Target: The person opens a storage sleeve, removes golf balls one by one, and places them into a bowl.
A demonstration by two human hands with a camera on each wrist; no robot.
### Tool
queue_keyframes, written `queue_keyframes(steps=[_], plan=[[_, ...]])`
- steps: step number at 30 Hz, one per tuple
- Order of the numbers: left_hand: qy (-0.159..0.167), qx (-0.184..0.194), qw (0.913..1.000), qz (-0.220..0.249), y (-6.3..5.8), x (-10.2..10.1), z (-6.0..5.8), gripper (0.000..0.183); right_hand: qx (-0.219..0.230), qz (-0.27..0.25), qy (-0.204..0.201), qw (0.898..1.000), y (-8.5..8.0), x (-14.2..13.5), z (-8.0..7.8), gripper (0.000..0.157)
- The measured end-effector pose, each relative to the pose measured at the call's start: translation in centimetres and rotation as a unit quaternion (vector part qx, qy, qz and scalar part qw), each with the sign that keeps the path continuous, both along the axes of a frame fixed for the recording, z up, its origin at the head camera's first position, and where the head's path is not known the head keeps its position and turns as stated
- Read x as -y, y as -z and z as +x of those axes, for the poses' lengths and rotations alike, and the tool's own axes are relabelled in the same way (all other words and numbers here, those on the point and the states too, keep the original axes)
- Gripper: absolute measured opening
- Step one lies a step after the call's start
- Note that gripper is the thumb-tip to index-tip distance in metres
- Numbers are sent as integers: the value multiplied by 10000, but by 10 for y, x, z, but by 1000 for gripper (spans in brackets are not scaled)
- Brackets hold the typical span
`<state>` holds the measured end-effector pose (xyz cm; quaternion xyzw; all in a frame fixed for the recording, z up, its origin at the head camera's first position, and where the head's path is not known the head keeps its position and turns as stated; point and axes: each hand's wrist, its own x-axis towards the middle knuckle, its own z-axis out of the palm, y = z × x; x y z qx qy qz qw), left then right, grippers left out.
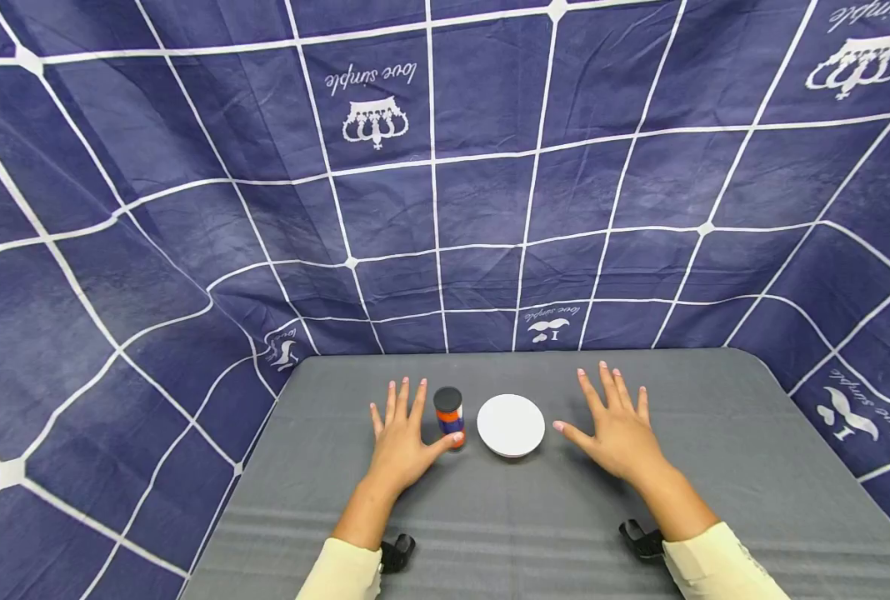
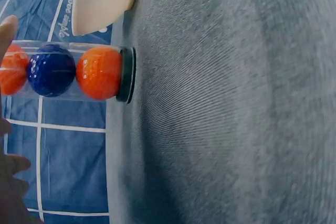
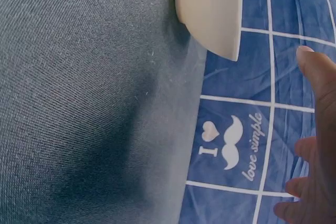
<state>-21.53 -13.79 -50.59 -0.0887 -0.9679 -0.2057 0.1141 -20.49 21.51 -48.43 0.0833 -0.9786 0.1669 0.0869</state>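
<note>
Now: clear tube point(image 1: 450, 415) beside left hand point(image 1: 402, 446); bowl point(image 1: 511, 425) near right hand point(image 1: 622, 433).

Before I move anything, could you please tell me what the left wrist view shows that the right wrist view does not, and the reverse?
Only the left wrist view shows the clear tube of orange and blue balls, and the left hand. Only the right wrist view shows the right hand and a whole moustache print. Both show part of the bowl, the grey table and the blue cloth.
</note>
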Motion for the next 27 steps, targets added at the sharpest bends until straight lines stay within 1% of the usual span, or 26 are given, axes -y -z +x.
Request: queue_keyframes(steps=[3,6,9,12,16,19,23,25,27], plan=[[211,-108,9986,466,1,-3,0,111,-129,-111,-36,9998,2,0,-2,99],[378,-143,9935,1063,1,-6,2,109,-556,-308,-185,9978,6,1,-4,92],[412,-58,9863,1599,2,-10,3,105,-1048,-564,-405,9921,8,4,-3,84],[389,50,9794,1981,3,-13,4,99,-1333,-782,-577,9863,7,7,-1,80],[355,134,9737,2248,3,-17,6,91,-1501,-957,-714,9814,7,11,1,74],[307,151,9736,2257,5,-20,6,87,-1616,-1172,-861,9761,9,15,2,69],[253,55,9729,2298,9,-25,7,85,-1838,-1446,-1162,9653,13,21,3,64],[248,15,9696,2436,11,-28,7,83,-1934,-1520,-1283,9607,14,24,4,62],[231,17,9638,2656,14,-30,7,80,-2020,-1554,-1366,9573,15,27,5,61]])
